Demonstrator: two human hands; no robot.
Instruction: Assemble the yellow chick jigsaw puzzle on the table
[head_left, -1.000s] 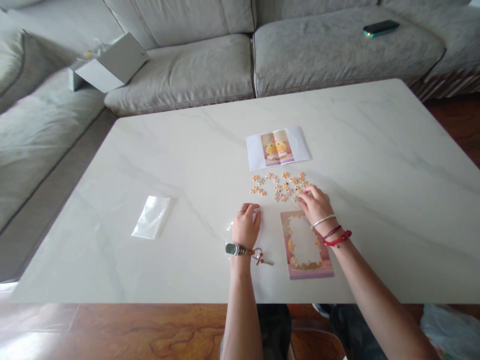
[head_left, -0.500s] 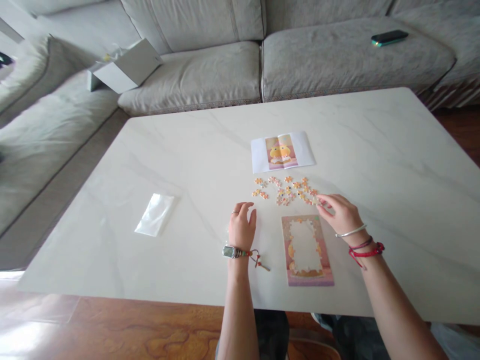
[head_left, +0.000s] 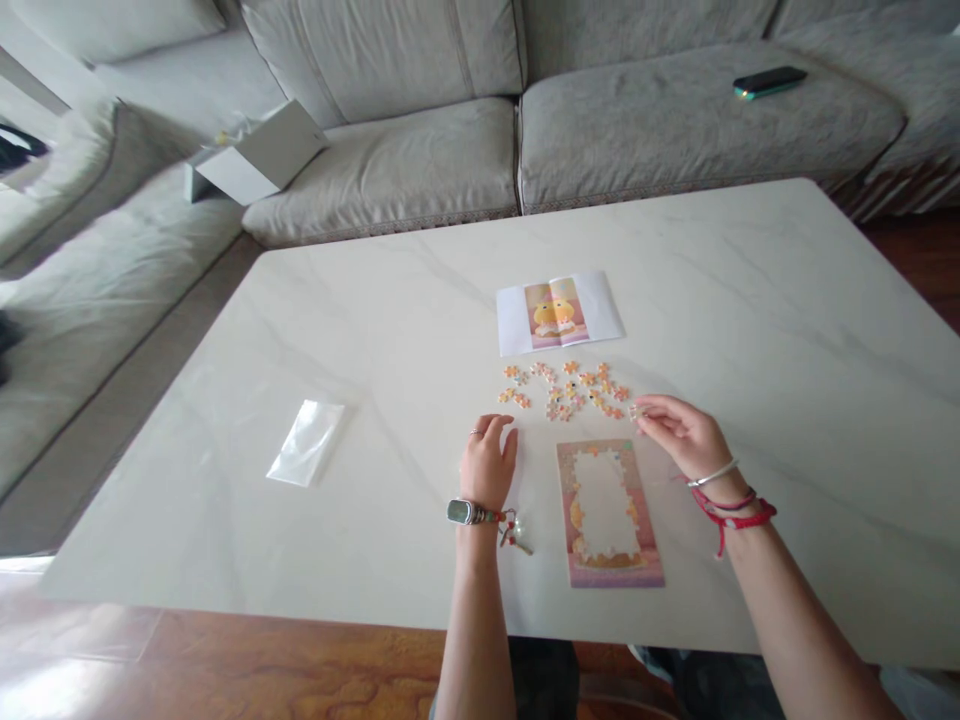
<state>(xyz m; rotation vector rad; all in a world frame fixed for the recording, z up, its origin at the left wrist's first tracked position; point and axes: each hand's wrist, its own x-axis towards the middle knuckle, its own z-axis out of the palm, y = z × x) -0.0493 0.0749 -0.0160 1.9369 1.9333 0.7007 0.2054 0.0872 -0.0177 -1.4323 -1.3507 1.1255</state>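
Observation:
Between the thumb and fingers of my right hand (head_left: 684,432) is a small pale puzzle piece (head_left: 635,412), pinched just right of the pile. Several loose orange, yellow and pink puzzle pieces (head_left: 571,390) lie scattered across the middle of the table. Below them is a puzzle frame (head_left: 649,540), its border filled and its centre bare. My left hand (head_left: 489,465) rests to the left of the frame, fingers loosely curved and the thumb apart, holding nothing. Behind the pieces lies a creased reference sheet (head_left: 514,320) with a picture of a yellow character.
A clear plastic bag (head_left: 307,442) lies on the left part of the white marbled table (head_left: 390,340). On the grey sofa (head_left: 420,160) beyond stand a white box (head_left: 266,155) and, to the right, a dark phone-like device (head_left: 770,82).
My right hand has drawn slightly away from the pile to the right, with the pale puzzle piece pinched in it. My left hand stays in nearly the same place. The view has shifted slightly.

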